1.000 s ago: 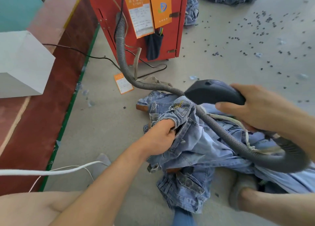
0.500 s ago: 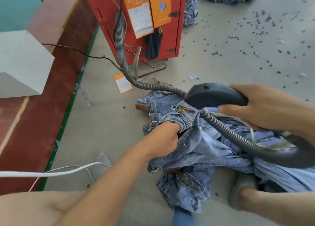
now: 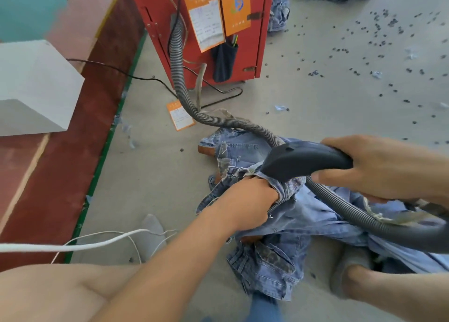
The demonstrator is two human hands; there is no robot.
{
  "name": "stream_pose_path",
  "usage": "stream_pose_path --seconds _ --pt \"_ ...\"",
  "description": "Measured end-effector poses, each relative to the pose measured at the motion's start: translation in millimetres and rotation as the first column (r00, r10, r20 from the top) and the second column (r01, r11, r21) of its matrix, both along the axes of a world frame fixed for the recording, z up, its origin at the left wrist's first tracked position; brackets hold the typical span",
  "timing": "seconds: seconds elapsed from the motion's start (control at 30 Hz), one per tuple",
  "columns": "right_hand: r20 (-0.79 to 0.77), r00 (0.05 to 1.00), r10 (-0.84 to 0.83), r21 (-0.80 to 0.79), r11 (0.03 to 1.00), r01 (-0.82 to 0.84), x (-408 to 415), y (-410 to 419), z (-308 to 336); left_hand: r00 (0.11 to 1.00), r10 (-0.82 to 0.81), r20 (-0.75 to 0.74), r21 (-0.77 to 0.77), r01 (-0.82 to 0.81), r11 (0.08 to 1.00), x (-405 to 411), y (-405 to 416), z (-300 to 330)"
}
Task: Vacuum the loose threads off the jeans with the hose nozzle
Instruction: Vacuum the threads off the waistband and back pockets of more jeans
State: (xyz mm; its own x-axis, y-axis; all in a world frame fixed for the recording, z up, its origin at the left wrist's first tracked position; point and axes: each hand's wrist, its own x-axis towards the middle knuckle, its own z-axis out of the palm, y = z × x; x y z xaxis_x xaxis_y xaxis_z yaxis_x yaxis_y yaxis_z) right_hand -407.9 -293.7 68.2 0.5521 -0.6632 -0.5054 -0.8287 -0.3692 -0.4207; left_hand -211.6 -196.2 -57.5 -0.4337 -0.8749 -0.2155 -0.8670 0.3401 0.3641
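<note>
the crumpled light-blue denim jeans (image 3: 286,227) lie heaped on the grey concrete floor (image 3: 315,98), between the person's feet. the left hand (image 3: 247,200) is curled tight around a bunched fold of the denim, lifting it. the right hand (image 3: 379,168) is wrapped around the rear of the dark grey plastic hose nozzle (image 3: 301,161), whose front end touches the raised fold just beside the left knuckles. the ribbed grey vacuum hose (image 3: 184,95) runs from a red metal cabinet (image 3: 243,64) to the nozzle, with another stretch looping over the jeans.
</note>
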Motion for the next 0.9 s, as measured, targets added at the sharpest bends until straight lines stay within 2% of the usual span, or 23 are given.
stream_pose_path --seconds 0.07,0.13,0.17,0.2,0.23,0.27,0.3,0.33,0.37,0.4,0.43,0.47,0.5,0.57,0.7,0.9 --pt "-0.046 0.998 0.034 -0.059 0.998 -0.036 10.0 0.8 -16.7 0.999 -0.038 0.008 -0.035 0.038 0.999 -3.1 3.2 -3.7" --pt "-0.036 0.999 -0.006 -0.149 0.989 0.000 17.2 -2.2 -28.5 1.000 -0.030 0.000 -0.017 0.030 0.999 -5.9 5.6 -7.5" --pt "-0.005 0.999 -0.046 -0.177 0.983 0.044 15.5 -5.8 -28.2 0.997 0.036 -0.072 0.037 -0.033 0.999 -5.4 4.4 -7.4" --pt "0.048 0.995 -0.089 -0.187 0.978 0.096 10.9 -9.6 -25.5 0.964 0.171 -0.205 0.114 -0.150 0.982 -3.5 1.9 -7.2" --pt "0.109 0.986 -0.128 -0.182 0.972 0.146 3.7 -12.7 -21.4 0.869 0.352 -0.346 0.237 -0.282 0.930 0.4 -1.9 -5.5" --pt "0.162 0.973 -0.161 -0.170 0.967 0.189 -5.1 -14.6 -16.3 0.707 0.549 -0.446 0.422 -0.375 0.825 7.3 -6.2 -4.6" --pt "0.198 0.961 -0.191 -0.151 0.963 0.222 -13.7 -15.5 -10.7 0.494 0.717 -0.493 0.647 -0.344 0.681 15.5 -9.8 -4.0" --pt "0.217 0.952 -0.214 -0.131 0.961 0.245 -20.7 -15.1 -5.8 0.256 0.831 -0.493 0.818 -0.188 0.543 25.5 -13.0 -4.8" --pt "0.226 0.947 -0.231 -0.113 0.959 0.260 -25.7 -13.6 -2.3 0.023 0.894 -0.447 0.894 -0.016 0.447 37.2 -15.9 -6.3" --pt "0.230 0.942 -0.243 -0.097 0.958 0.271 -28.7 -11.8 -0.4 -0.179 0.899 -0.401 0.902 0.093 0.421 49.9 -18.4 -7.5" --pt "0.231 0.941 -0.248 -0.088 0.958 0.274 -30.0 -9.9 0.2 -0.337 0.867 -0.366 0.893 0.136 0.430 61.2 -19.6 -7.6" --pt "0.224 0.944 -0.243 -0.086 0.960 0.268 -30.1 -7.7 -0.2 -0.448 0.820 -0.357 0.878 0.137 0.458 69.4 -21.1 -8.0" --pt "0.212 0.950 -0.230 -0.085 0.964 0.253 -29.0 -5.6 -0.7 -0.499 0.783 -0.371 0.870 0.109 0.481 75.2 -22.7 -8.5" --pt "0.209 0.957 -0.201 -0.072 0.973 0.220 -24.0 -1.2 -1.7 -0.489 0.773 -0.405 0.867 0.064 0.494 78.2 -25.4 -9.8" --pt "0.202 0.975 -0.097 -0.095 0.988 0.118 -16.8 5.1 -5.0 -0.312 0.821 -0.478 0.849 0.076 0.524 68.2 -25.7 -8.5" --pt "0.108 0.994 0.001 -0.145 0.989 0.015 -10.9 9.7 -6.9 -0.317 0.842 -0.436 0.840 0.192 0.507 62.3 -28.1 -4.1"
